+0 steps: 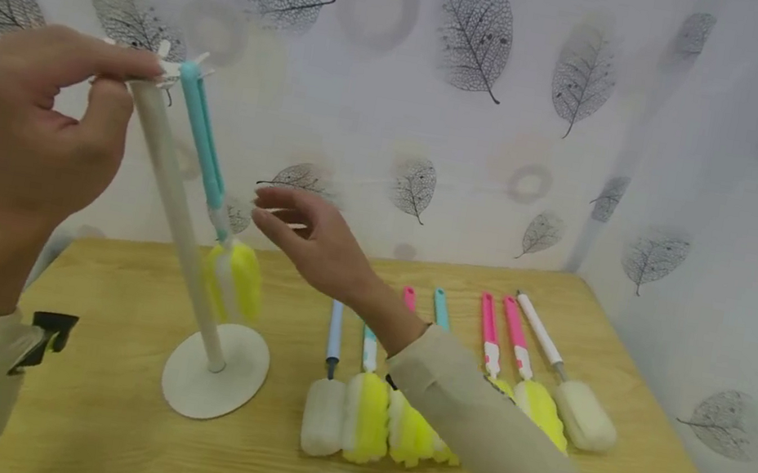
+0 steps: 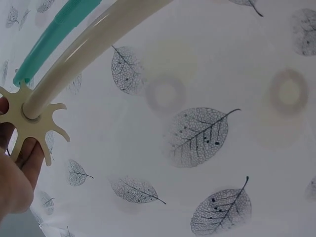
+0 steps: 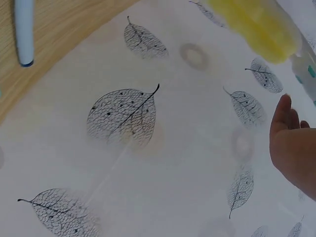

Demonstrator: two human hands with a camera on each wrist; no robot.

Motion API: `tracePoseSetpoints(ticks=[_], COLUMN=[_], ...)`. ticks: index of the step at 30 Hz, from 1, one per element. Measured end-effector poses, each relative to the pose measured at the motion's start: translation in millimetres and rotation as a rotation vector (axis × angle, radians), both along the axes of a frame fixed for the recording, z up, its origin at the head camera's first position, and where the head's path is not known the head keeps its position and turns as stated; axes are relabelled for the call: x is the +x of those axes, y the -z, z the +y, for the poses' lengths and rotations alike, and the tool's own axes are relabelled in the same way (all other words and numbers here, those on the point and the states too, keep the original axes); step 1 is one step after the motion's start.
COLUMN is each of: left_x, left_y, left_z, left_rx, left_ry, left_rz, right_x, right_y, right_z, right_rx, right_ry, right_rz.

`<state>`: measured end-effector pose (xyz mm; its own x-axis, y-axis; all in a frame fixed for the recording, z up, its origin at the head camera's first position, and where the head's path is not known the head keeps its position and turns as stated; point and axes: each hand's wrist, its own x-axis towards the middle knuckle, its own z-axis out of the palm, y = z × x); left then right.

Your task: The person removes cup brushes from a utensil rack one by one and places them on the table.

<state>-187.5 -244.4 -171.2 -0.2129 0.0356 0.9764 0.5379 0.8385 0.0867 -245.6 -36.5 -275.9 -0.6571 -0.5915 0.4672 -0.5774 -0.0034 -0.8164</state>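
My left hand grips the top of a white upright rack, thumb and fingers at its hooks. In the left wrist view the fingers curl at the edge of the star-shaped hook disc. From one hook hangs a cup brush with a teal handle and a yellow-and-white sponge head, beside the rack's pole. My right hand is in the air just right of this brush, fingers loosely bent and holding nothing. In the right wrist view the hand is apart from the brush's sponge.
The rack's round base stands on the wooden table. Several cup brushes lie in a row to the right, including a blue-handled one, pink-handled ones and a white-handled one. My right forearm covers part of them. A leaf-patterned curtain stands behind.
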Motion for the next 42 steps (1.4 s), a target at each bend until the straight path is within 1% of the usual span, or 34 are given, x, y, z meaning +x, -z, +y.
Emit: tracePoseSetpoints(ticks=[4,7,12,15,17,21,24,27,30,33,35,37,39,42], left_x=[-3.4,-5.5,-6.9,-6.3,-6.1,-7.4,-7.3,-6.5,-6.3,-6.3,-6.2,-5.6,-4.9,-4.2], left_y=[0.2,0.1,-0.4,0.4,1.3,2.2,2.2,2.5,2.9,3.3,3.7,4.5,5.6,7.6], left_z=[7.4,11.8,16.7,18.7,19.7,20.3,18.7,16.2,14.5,13.1,12.5,11.5,10.5,9.2], left_rx=[0.006,0.018,0.034,0.039,0.042,0.045,0.040,0.042,0.051,0.067,0.082,0.092,0.100,0.110], left_ry=[0.020,0.032,0.051,0.061,0.063,0.053,0.039,0.022,0.005,-0.010,-0.017,-0.027,-0.035,-0.043], left_rz=[0.035,0.049,0.062,0.062,0.064,0.078,0.085,0.088,0.092,0.098,0.100,0.098,0.097,0.092], right_x=[6.3,10.3,15.1,15.7,15.2,14.2,14.7,15.8,15.2,12.9,9.6,5.1,-0.6,-8.9], right_y=[-6.3,-8.0,-9.3,-10.3,-10.6,-11.5,-13.7,-17.4,-20.6,-20.3,-16.5,-9.9,0.0,17.3], right_z=[-17.3,-26.2,-34.4,-36.7,-37.6,-38.1,-36.9,-34.6,-30.5,-24.0,-19.2,-14.7,-10.8,-6.4], right_rx=[-0.079,-0.135,-0.192,-0.215,-0.224,-0.233,-0.267,-0.337,-0.421,-0.489,-0.519,-0.527,-0.499,-0.396], right_ry=[0.005,0.015,0.095,0.141,0.149,0.147,0.134,0.110,0.084,0.089,0.113,0.153,0.198,0.256], right_rz=[-0.021,-0.016,0.050,0.060,0.059,0.059,0.041,0.034,0.068,0.099,0.078,0.028,-0.044,-0.178])
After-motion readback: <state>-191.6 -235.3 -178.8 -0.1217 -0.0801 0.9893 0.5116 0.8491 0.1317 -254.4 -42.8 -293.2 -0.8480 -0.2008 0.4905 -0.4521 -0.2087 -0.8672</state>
